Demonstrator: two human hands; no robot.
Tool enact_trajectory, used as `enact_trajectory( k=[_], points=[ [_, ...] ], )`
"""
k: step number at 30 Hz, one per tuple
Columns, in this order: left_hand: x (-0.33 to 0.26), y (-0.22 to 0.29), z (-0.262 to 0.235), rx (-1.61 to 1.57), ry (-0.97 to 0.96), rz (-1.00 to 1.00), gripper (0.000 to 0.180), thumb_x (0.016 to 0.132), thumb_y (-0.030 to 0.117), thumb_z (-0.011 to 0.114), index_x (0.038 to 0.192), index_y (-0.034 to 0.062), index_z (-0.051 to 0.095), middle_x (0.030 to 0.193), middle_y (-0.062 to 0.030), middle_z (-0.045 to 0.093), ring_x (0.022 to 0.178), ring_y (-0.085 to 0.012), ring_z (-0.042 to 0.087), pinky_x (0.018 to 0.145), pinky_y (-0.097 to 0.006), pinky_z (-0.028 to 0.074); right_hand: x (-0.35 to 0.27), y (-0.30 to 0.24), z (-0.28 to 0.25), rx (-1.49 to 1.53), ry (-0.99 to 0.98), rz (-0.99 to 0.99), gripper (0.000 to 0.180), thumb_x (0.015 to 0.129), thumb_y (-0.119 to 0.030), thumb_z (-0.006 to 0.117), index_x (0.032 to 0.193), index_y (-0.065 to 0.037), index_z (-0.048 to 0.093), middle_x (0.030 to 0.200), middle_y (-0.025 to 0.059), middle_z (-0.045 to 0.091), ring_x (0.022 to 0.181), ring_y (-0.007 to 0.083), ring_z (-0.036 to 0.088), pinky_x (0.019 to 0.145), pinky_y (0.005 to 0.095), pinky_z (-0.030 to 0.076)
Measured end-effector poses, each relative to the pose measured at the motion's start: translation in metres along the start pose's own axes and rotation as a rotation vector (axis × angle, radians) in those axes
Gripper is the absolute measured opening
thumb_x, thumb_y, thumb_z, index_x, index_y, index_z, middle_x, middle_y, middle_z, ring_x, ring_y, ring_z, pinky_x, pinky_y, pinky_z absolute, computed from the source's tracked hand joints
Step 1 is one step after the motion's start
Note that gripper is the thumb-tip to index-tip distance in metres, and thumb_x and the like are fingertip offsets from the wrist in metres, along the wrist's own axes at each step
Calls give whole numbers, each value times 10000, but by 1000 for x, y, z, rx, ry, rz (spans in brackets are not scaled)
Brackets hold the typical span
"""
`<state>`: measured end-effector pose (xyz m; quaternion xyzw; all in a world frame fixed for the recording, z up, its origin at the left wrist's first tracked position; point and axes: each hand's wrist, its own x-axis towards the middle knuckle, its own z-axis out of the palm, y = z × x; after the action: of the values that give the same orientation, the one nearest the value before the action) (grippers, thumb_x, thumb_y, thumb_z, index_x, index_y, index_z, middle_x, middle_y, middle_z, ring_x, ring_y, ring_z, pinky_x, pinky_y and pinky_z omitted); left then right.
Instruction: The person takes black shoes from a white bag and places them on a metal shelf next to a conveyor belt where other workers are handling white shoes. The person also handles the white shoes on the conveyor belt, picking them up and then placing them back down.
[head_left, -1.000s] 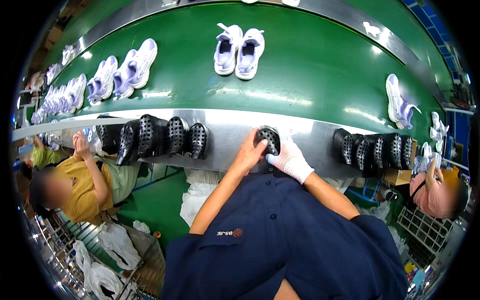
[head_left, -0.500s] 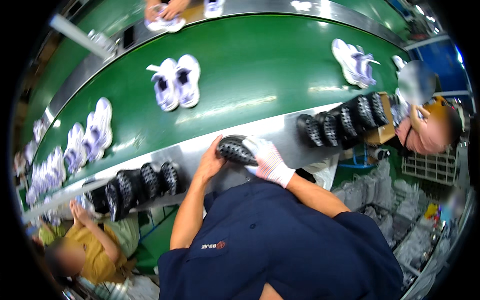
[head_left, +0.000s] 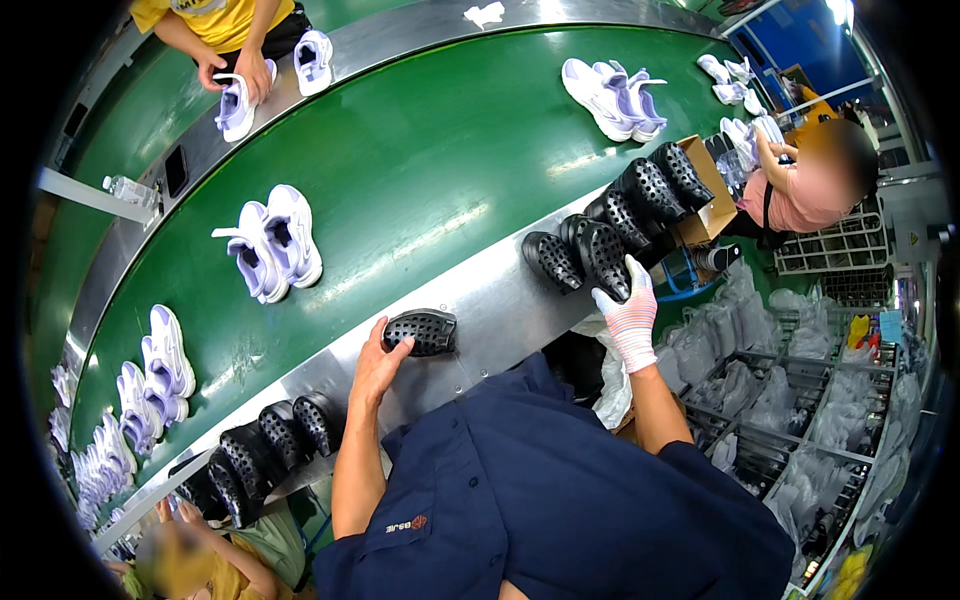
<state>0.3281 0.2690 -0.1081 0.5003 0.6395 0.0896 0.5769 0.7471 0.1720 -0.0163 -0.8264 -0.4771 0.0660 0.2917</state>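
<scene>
Left hand [head_left: 378, 362], bare, fingers curled around the near end of a black perforated rubber shoe sole [head_left: 422, 331]; the sole lies flat on the grey metal counter [head_left: 500, 300] edging the green conveyor belt [head_left: 420, 170], just ahead of the person's dark blue shirt [head_left: 540, 510]. Right hand [head_left: 628, 305], in a white knit glove, is well apart from that sole, off to the right, fingers spread loosely and touching the near end of a row of black perforated soles [head_left: 610, 225] stood on edge along the counter. Can't tell if it grips one or only rests there.

Far end of that row leans into an open brown cardboard box [head_left: 705, 195]; the last couple of soles sit in it. A second row of black soles on edge [head_left: 270, 450] stands at lower left on the counter, near the left elbow.

On the belt: a pair of white and lilac sneakers [head_left: 270, 245] left of centre, another pair [head_left: 612, 95] upper right, more pairs [head_left: 150, 385] lined up along the left edge.

Co-worker in yellow shirt [head_left: 215, 15] at top holds a lilac sneaker [head_left: 238, 105] with both hands. Another person in pink top [head_left: 775, 195] sits right of the box. Wire racks with white plastic bags [head_left: 790, 400] at right.
</scene>
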Motion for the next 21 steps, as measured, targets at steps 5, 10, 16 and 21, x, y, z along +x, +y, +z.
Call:
enact_trajectory(
  k=[5,10,16,21],
  points=[
    [-9,45,11,486,417,378,596,852,311,744,1347,14,596,1168,-240,650,1130,-393,579,1013,-459,466,13,31,24,-43,52,-38,806,679,-164,909,1381,-13,542,1361,209,569,1254,393,548,1099,438,450],
    [42,126,53,445,210,803,428,858,171,703,1260,35,643,1268,-203,653,1201,-405,569,1071,-475,446,13,54,46,-67,105,17,826,686,-216,913,1386,-9,527,1357,219,583,1261,411,535,1097,462,438],
    [133,237,172,441,-396,931,665,773,-1,498,1437,9,518,1484,-223,516,1415,-390,440,1198,-461,358,-7,62,62,36,61,257,895,762,-255,884,1474,28,422,1419,300,508,1303,452,504,1130,471,404],
    [196,248,240,533,-632,907,657,781,-7,483,1436,22,533,1458,-222,550,1363,-378,507,1172,-421,394,0,47,60,153,42,392,827,789,-238,869,1450,41,456,1444,278,501,1304,432,514,1133,461,405]
  ],
)
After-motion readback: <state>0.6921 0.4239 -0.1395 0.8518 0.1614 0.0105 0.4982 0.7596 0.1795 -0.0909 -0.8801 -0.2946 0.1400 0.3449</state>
